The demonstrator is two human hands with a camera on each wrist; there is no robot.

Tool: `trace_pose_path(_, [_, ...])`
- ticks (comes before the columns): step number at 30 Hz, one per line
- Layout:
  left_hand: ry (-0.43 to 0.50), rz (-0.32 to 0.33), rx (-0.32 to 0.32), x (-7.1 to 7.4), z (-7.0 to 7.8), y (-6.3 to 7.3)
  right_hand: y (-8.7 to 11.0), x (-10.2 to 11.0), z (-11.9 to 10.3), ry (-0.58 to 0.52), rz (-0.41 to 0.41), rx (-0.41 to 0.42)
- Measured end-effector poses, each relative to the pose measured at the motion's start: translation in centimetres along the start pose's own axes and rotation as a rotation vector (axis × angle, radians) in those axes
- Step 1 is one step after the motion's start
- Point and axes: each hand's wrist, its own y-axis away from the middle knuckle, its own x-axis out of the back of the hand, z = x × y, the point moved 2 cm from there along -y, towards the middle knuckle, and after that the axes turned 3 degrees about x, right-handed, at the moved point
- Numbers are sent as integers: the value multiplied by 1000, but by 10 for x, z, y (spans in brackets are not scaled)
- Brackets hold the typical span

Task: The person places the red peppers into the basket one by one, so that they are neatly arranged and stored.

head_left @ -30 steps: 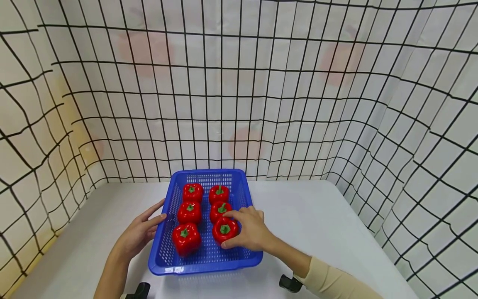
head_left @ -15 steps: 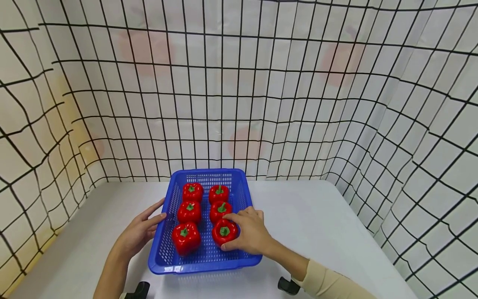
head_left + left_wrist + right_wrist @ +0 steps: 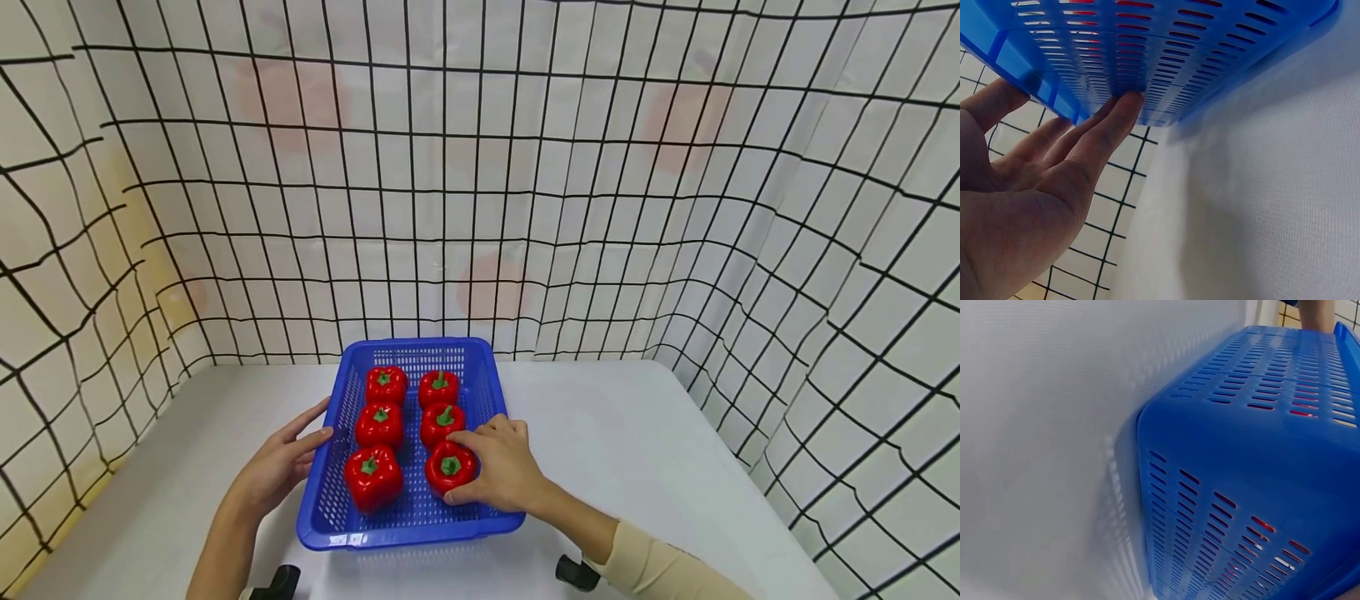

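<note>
A blue perforated basket (image 3: 408, 540) sits on the white table, holding red bell peppers with green stems in two columns. My right hand (image 3: 504, 467) reaches over the basket's right rim and grips the front right bell pepper (image 3: 450, 465) between thumb and fingers. At the left side, my left hand (image 3: 273, 468) supports the basket; in the left wrist view its extended fingers (image 3: 1107, 128) press on the slotted outer wall. The right wrist view shows the basket's outer corner (image 3: 1222, 444), with the right hand's grip out of sight.
Several other peppers stand in the basket, including the front left pepper (image 3: 373, 478) and the back right pepper (image 3: 438, 390). Black netting (image 3: 480, 196) over white sheeting surrounds the white tabletop (image 3: 600, 450) at the back and sides.
The front right pepper and the right hand have shifted very slightly left and toward the basket's front. The left hand and the basket have stayed in place.
</note>
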Motion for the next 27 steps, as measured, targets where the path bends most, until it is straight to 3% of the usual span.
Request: trace_pose_path(27, [-9, -9, -16, 1, -1, 1, -1, -2, -1, 29, -13, -7])
